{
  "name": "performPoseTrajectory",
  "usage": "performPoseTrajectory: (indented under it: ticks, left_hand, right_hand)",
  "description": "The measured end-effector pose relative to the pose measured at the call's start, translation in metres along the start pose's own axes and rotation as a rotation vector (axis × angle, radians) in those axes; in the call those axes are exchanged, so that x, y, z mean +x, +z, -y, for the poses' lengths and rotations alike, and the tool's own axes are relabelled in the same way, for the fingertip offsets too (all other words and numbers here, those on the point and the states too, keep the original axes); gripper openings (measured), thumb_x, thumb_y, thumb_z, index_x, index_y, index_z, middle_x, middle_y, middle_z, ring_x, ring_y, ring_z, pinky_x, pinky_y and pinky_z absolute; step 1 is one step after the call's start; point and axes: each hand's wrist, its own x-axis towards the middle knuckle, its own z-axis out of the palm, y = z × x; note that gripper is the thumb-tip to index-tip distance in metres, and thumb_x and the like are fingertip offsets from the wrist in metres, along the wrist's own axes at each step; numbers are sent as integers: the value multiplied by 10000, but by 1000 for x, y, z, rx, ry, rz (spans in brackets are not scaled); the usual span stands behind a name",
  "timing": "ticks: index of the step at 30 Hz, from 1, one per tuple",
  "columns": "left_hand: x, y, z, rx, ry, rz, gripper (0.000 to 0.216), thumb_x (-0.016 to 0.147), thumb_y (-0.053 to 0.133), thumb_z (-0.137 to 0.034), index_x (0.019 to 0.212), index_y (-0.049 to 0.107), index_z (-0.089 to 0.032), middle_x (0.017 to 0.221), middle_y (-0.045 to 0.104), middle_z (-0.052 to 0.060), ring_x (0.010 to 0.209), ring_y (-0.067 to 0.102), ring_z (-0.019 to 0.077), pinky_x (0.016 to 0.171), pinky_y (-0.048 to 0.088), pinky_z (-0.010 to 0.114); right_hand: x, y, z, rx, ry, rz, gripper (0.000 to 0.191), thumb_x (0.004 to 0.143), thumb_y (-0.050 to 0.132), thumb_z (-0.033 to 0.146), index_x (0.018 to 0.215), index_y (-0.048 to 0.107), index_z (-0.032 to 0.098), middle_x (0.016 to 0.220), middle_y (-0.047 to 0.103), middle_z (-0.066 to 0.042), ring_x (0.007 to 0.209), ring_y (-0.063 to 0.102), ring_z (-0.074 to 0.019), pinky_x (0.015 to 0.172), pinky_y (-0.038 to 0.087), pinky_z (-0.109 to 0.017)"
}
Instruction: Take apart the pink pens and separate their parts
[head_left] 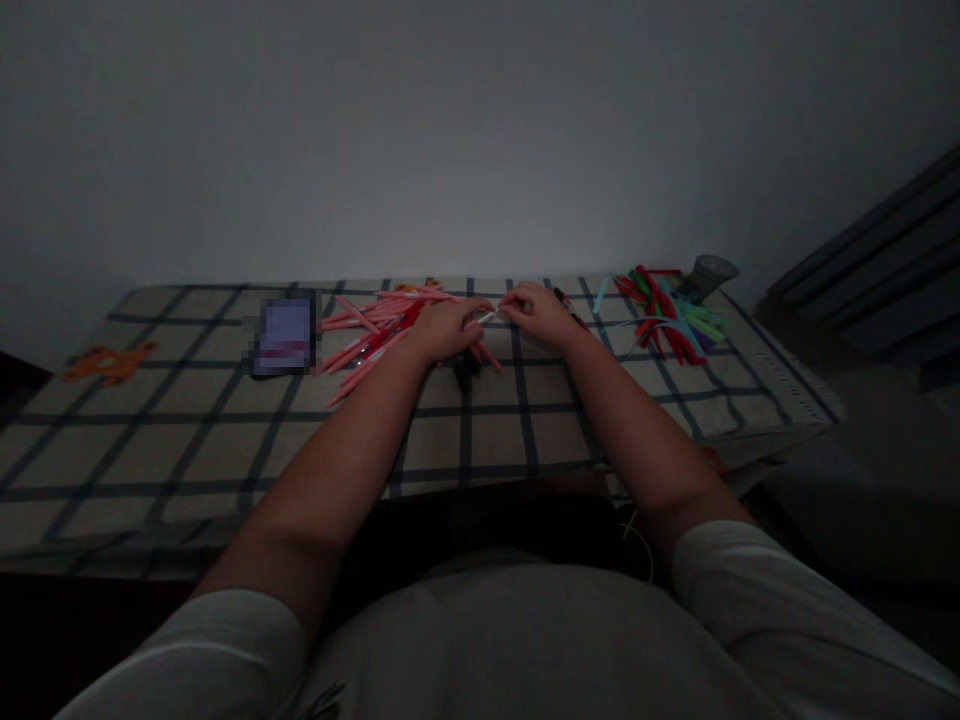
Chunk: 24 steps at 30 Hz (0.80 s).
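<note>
Both my hands pinch one thin white refill.
Left hand (448,326) and right hand (534,308) nip the refill (488,317) by its ends; light, probably bendy.

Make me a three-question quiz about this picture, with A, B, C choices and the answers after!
1. Where is the pile of pink pens?
A. by the left hand
B. on the floor
C. inside the cup

2. What colour are the lines on the checked cloth?
A. bright yellow
B. dark blue
C. orange

3. What are the two hands doing?
A. resting in the lap
B. waving in the air
C. pinching one thin pale stick between them

Answers:
1. A: the pens lie spread on the table just beside the left hand.
2. B: dark blue lines cross the beige cloth.
3. C: the left hand and right hand meet fingertip to fingertip on a thin pale stick above the table.
</note>
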Motion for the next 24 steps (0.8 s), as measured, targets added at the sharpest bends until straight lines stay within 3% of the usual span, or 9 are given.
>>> performPoseTrajectory:
  ticks: [13,20,24]
  left_hand:
    - [-1,-5,-4,-17,-40,11,541,978,577,-281,1509,679,-265,1190,836,83,1119,765,288,939,533,361]
    - [-1,-5,-3,-20,-84,-11,513,999,574,-297,1499,688,-273,1195,837,83,1140,764,287,964,534,357]
    - [-1,-5,-4,-22,-83,-9,513,999,566,-290,1497,689,-263,1192,836,87,1134,764,286,965,535,357]
  right_hand:
    - [0,-5,4,-35,37,-27,113,948,625,271,930,712,201,945,700,-85,887,596,-238,858,473,-365]
    - [0,-10,4,-172,147,-66,167,977,620,257,999,769,184,1051,758,-119,972,642,-260,922,493,-379]
    - [-1,-12,-1,-317,218,-10,218,987,652,286,1052,830,179,1114,788,-140,1018,676,-288,927,506,-406]
